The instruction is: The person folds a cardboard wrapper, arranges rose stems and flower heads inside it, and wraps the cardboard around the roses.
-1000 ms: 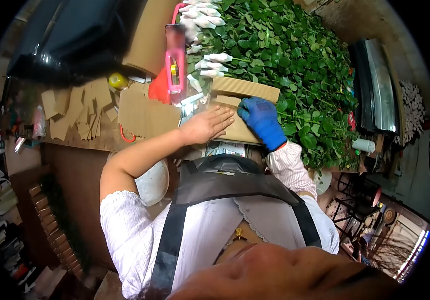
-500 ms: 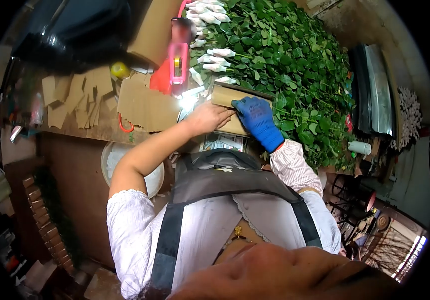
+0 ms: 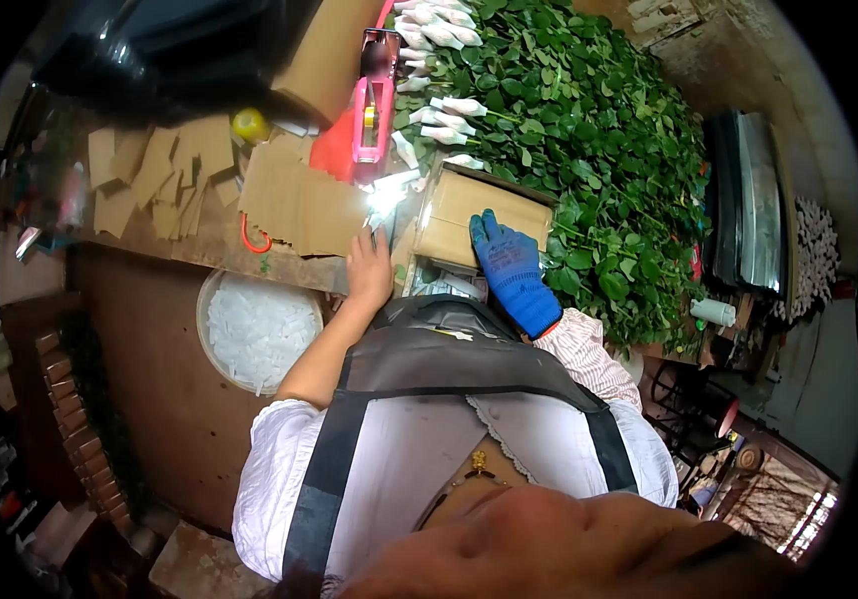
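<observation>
My bare left hand (image 3: 370, 268) lies at the table's front edge with its fingers stretched out, close to a loose cardboard sheet (image 3: 294, 205). Just above its fingertips is a small bright patch of glare (image 3: 386, 200), too washed out to make out. My right hand (image 3: 511, 268), in a blue knitted glove, rests flat with fingers extended on a tan cardboard panel (image 3: 459, 215). This panel sits inside a shallow rectangular box frame (image 3: 524, 186) in front of me.
Leafy green stems (image 3: 588, 150) with white-wrapped flower heads (image 3: 444, 35) cover the table's right side. A pink tape dispenser (image 3: 371, 130), cardboard pieces (image 3: 174, 165) and a yellow-green fruit (image 3: 249, 125) lie left. Below the edge stands a bucket of white pieces (image 3: 261, 324).
My left hand has drawn back from the cardboard panel, left and toward me, and its fingers point forward. My gloved hand has slid slightly toward me; more of the panel shows.
</observation>
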Available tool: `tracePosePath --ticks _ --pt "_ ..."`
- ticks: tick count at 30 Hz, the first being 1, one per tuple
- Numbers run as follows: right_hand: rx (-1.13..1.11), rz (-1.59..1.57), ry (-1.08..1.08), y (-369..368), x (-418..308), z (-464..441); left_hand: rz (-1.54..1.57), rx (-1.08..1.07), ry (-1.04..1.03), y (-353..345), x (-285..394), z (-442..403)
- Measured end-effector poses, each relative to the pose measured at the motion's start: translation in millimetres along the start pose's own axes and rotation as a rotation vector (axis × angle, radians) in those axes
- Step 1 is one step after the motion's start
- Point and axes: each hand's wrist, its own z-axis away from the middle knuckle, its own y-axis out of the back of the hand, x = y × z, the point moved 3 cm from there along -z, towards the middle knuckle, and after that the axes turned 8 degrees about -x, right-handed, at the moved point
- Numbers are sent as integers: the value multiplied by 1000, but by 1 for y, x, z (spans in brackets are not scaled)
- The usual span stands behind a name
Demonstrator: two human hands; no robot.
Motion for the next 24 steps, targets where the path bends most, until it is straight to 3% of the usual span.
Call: tracePosePath --ticks 7,8,11,14,17,21,24 --pt "2 -3 -13 -3 0 0 188 -221 239 18 -5 -36" --pt "15 0 -9 -2 0 -1 322 -59 200 -5 -27 -44" --pt "21 -8 -8 -2 1 2 1217 -581 408 6 -33 -39" --pt "11 -30 -19 -1 0 1 1129 -424 241 49 -8 -26" --pt "20 -9 -19 -4 -2 1 862 -321 -87 74 4 -35" --pt "51 3 -13 0 0 1 662 -612 -93 103 12 -51" --pt "54 -14 -16 2 -1 1 560 -593 -117 104 10 -62"
